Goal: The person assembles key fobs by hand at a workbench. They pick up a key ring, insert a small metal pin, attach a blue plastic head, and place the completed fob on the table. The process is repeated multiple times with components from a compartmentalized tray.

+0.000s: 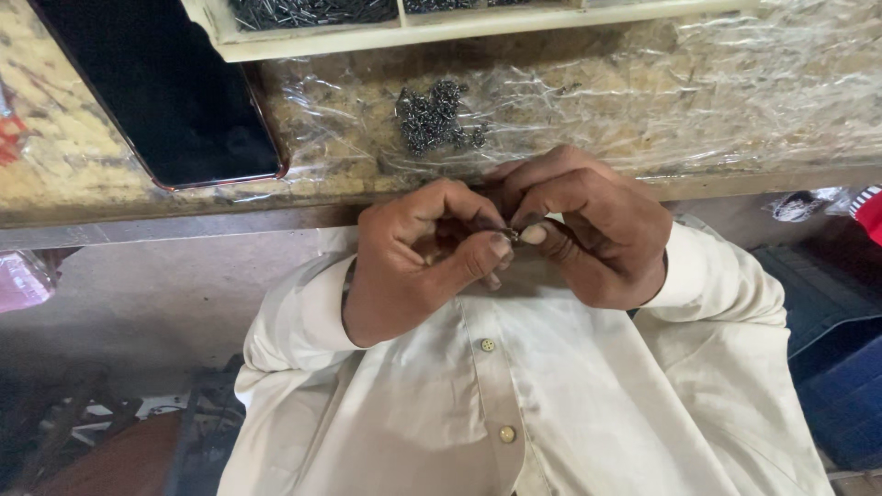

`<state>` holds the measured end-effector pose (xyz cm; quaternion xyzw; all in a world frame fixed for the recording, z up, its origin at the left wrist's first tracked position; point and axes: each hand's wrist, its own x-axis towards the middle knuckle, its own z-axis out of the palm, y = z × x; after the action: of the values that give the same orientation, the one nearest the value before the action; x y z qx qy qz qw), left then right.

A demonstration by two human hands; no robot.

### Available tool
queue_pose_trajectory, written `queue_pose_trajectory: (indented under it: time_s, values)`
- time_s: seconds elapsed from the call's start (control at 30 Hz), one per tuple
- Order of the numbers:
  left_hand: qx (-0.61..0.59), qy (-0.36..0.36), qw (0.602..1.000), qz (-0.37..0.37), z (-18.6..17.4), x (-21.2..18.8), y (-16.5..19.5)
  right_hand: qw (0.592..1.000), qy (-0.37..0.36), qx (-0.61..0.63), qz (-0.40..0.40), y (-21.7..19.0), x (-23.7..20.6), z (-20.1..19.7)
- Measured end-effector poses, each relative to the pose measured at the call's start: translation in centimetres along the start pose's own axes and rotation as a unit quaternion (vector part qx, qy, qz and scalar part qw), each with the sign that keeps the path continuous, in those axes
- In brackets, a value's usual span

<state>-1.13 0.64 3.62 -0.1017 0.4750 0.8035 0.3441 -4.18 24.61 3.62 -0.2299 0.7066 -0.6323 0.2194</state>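
Both hands are up close to the chest, just below the desk point(110, 197) edge, fingertips meeting. Left hand point(418, 262) is curled, thumb and forefinger pinched onto a small dark metal part point(511, 235). Right hand point(588, 225) comes in from the other side, thumb and forefinger pressed to the same part, so each grip is closed tight w/ the tiny piece between them. The part is mostly hidden by the fingertips; can't tell its exact shape.

On the desk, just above the hands, lies a loose pile of small dark metal bits point(436, 118), on crinkled clear plastic wrap point(698, 92) that covers the desk top. A black phone point(161, 87) lies flat at the left, screen dark, well apart from the pile. Along the far edge sits a cream tray point(386, 39) w/ compartments, more dark metal pieces inside.

Person wears a cream buttoned shirt point(551, 395), cuffs at the wrists. A blue crate point(841, 367) sits low at the right, w/ dark clutter on the floor at lower left, blurred.
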Motion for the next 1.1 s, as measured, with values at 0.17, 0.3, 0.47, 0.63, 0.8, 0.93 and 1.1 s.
queue_pose_trajectory:
  time_s: [0.17,0.3,0.47,0.63,0.8,0.93,1.1]
  values:
    - [0.030,-0.020,0.999,0.000,-0.5,0.1,-0.2,0.999,-0.044,-0.005,0.009,0.3,-0.4,-0.7]
    - [0.198,0.037,0.961,0.191,-0.4,-0.3,-0.8,0.997,0.010,-0.041,-0.070,-1.4,2.8,0.7]
    - [0.161,0.048,0.961,0.220,-0.5,-0.5,-1.6,0.955,-0.059,-0.259,-0.130,-6.8,9.0,1.1]
    - [0.206,0.023,0.913,0.351,-1.3,0.5,-1.8,0.717,-0.135,-0.599,-0.331,-6.1,14.7,-1.4]
    - [0.238,0.056,0.909,0.337,-1.9,2.1,-1.9,0.687,-0.235,-0.632,-0.269,0.3,18.2,-2.9]
    - [0.228,0.055,0.917,0.321,-2.0,2.5,-1.9,0.706,-0.272,-0.614,-0.225,0.1,19.8,-2.8]
    - [0.226,0.048,0.913,0.336,-2.0,2.6,-1.9,0.724,-0.250,-0.598,-0.237,-2.9,20.6,-1.6]
